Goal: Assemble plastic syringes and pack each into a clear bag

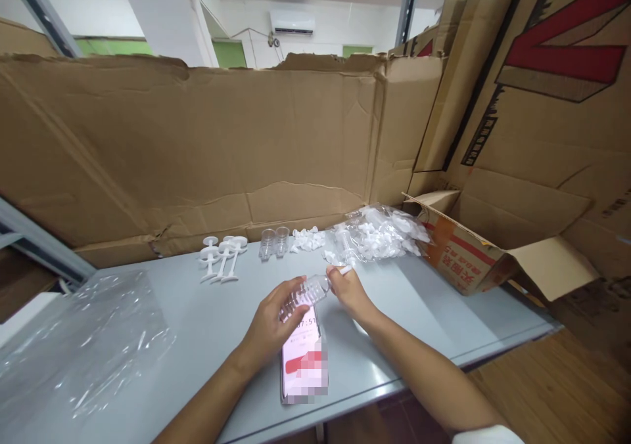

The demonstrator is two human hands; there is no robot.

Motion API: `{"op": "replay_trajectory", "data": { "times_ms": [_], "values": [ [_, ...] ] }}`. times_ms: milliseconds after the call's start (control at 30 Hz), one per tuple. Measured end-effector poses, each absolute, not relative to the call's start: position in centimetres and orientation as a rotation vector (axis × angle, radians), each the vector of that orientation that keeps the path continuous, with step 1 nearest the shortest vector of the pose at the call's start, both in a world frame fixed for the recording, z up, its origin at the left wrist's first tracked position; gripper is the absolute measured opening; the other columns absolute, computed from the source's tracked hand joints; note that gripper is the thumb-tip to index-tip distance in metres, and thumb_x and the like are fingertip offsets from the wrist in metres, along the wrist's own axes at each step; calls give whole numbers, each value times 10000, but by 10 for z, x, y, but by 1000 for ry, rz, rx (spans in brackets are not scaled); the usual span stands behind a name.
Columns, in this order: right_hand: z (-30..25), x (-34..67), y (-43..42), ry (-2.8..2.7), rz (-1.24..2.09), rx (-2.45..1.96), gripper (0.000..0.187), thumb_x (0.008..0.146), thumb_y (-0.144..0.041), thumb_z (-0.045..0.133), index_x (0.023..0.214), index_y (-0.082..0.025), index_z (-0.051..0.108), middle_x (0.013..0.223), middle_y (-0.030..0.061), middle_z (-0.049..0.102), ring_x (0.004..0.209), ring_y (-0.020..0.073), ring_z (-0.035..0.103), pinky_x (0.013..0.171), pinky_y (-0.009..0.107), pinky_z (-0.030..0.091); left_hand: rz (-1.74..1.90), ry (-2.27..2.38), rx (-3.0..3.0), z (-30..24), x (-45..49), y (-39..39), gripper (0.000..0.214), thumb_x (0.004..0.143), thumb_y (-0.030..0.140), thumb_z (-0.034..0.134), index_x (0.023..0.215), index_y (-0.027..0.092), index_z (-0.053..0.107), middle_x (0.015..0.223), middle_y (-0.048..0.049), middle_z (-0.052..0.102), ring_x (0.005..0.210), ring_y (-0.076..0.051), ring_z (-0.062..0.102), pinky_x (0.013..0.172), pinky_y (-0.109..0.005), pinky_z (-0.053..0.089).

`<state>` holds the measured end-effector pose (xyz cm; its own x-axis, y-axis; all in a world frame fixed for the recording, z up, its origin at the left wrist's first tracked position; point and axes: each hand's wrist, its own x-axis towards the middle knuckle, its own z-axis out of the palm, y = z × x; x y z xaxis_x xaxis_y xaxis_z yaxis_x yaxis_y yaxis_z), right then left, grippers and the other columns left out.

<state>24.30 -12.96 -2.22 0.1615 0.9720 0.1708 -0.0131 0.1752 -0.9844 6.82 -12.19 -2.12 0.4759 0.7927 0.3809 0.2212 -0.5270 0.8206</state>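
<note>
My left hand point(273, 316) is wrapped round a clear ribbed plastic bottle point(318, 288), held tilted above a phone. The fingers of my right hand point(352, 294) are pinched at the bottle's right end, with a small white plastic piece point(346, 270) sticking out from them. Whether that piece touches the bottle is hidden by my fingers. Under my left hand lies the phone point(290, 388) with its screen lit. Two more clear ribbed bottles point(267, 242) stand farther back, beside a small heap of white plastic pieces point(309, 239).
Several white plungers with round discs point(224, 257) are at the back left. A clear bag of white parts point(382, 234) leans near an open cardboard box point(466, 253). Clear plastic film point(108, 339) covers the table's left. Tall cardboard point(221, 148) walls the back edge.
</note>
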Motion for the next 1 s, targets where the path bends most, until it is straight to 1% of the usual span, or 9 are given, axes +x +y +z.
{"op": "replay_trajectory", "data": {
  "times_ms": [133,233,333,467,700,800,867,933,1000],
  "values": [
    [-26,241,-126,-1087,1008,-1133,301,753,-391,419,536,-215,306,482,-77,244,432,70,226,405,214,187,1219,805,2266,-25,69,-123,371,741,312,608,1093,206,561,1067,-102,589,985,-232,547,830,-361,453],
    [-25,240,-124,-1058,1039,-1131,283,760,-386,391,554,-226,283,472,-87,210,403,66,187,380,216,167,1068,853,1783,-20,73,-126,391,769,364,571,1127,219,513,1029,-84,582,796,-168,590,649,-267,480],
    [-25,241,-123,-1056,1049,-1123,279,770,-377,365,555,-232,263,465,-91,183,390,66,155,375,225,145,745,748,1200,-15,77,-125,410,811,459,471,1125,195,471,859,-56,597,472,-68,500,400,-178,355],
    [-26,246,-124,-1123,987,-1092,353,749,-407,452,508,-217,276,481,-74,209,441,73,198,426,235,170,617,694,864,-15,78,-121,341,808,436,489,980,142,517,745,-41,605,383,-20,425,363,-144,272],
    [-20,249,-128,-1222,921,-1072,440,711,-455,544,451,-199,299,481,-63,236,482,77,216,469,245,156,632,725,944,-13,78,-123,345,800,471,480,909,145,512,700,-8,585,326,1,358,324,-143,201],
    [-23,246,-124,-1190,937,-1096,402,735,-434,498,469,-207,300,471,-68,236,460,75,206,451,241,164,707,744,1175,-16,78,-124,328,811,479,454,914,171,496,664,24,543,336,-10,348,315,-143,195],
    [-26,245,-121,-1151,953,-1113,373,743,-419,468,486,-214,289,465,-73,224,445,74,196,435,237,166,805,819,1418,-19,77,-125,310,816,458,459,963,188,495,694,20,547,409,-38,432,362,-151,298],
    [-28,243,-119,-1111,975,-1128,341,748,-402,438,504,-222,283,459,-77,217,431,75,194,417,233,169,932,901,1755,-23,76,-125,321,808,406,500,1061,209,491,856,-24,589,630,-103,562,539,-208,444],
    [-29,242,-119,-1078,1008,-1145,315,753,-388,409,516,-228,278,444,-82,207,411,75,185,396,232,162,1041,933,2129,-27,73,-125,366,792,357,538,1128,219,495,1040,-75,577,889,-186,571,748,-305,467]
  ]
}}
